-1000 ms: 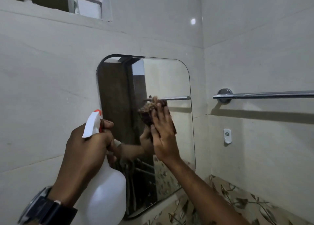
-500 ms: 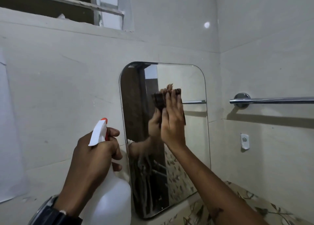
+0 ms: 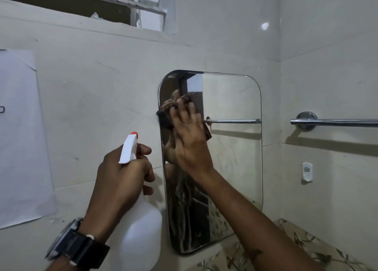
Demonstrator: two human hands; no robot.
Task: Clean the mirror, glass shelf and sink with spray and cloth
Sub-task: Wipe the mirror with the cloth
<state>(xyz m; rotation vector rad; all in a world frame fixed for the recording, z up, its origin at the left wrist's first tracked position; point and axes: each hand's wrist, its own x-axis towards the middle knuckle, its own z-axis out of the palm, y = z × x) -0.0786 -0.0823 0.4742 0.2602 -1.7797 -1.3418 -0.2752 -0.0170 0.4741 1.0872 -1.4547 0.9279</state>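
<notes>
right hand (image 3: 191, 141) wiping mirror (image 3: 231, 148), no legible writing

The right hand (image 3: 191, 141) pressed a dark cloth (image 3: 164, 120) flat against the mirror (image 3: 231, 158) at its left edge, near the top. The left hand (image 3: 122, 180) gripped a white spray bottle (image 3: 141, 232) just beside the mirror's lower left corner, a watch (image 3: 75, 248) on its wrist.

White spray bottle (image 3: 141, 227), orange nozzle tip (image 3: 134, 133); dark brown cloth (image 3: 164, 121); beige wall tiles (image 3: 92, 98); black watch (image 3: 76, 248).

towel bar (image 3: 337, 122), wall paper sheet (image 3: 20, 137), window (image 3: 147, 10)
</notes>
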